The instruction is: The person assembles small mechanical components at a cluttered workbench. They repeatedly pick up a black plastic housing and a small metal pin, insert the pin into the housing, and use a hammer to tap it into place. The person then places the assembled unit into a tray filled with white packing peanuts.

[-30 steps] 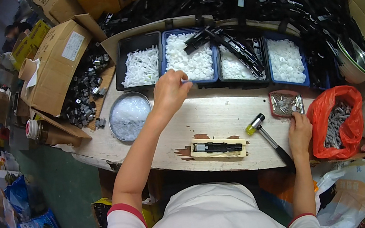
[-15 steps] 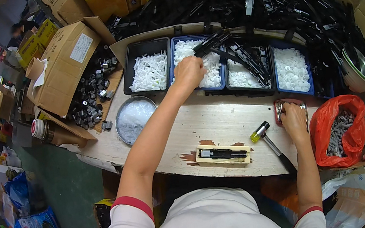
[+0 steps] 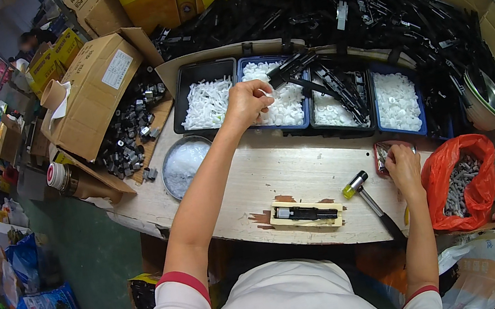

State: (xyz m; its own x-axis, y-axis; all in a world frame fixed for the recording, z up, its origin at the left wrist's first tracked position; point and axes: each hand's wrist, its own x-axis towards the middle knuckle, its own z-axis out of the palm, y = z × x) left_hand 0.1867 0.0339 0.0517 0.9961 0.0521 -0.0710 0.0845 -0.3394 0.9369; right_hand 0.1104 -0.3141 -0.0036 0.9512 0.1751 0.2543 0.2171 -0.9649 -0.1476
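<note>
My left hand (image 3: 244,106) is in front of a blue bin (image 3: 304,123) of small white plastic parts. Its thumb and fingers are pinched together, with what looks like a small white plastic part (image 3: 270,93) at the tips. At the right, my right hand (image 3: 405,168) reaches down over a small red tray (image 3: 380,147) of shiny metal pieces. Its fingers are bent together, and what lies between them is hidden. Between my arms a black mechanism (image 3: 304,212) rests in a cream-coloured fixture (image 3: 338,216). A mallet (image 3: 360,191) with a yellow-and-black head lies to the right of it.
Black bins (image 3: 180,123) and blue bins of white parts line the table's far side; black mechanisms (image 3: 343,94) lie across two. Behind rises a large black heap (image 3: 314,4). A round metal dish (image 3: 167,180), thermos (image 3: 84,183), red bag (image 3: 432,188) and stacked bowls (image 3: 483,103) stand around.
My left hand has drawn back slightly to the left and toward me from the blue bin, fingers pinched. My right hand has shifted slightly toward me at the red tray.
</note>
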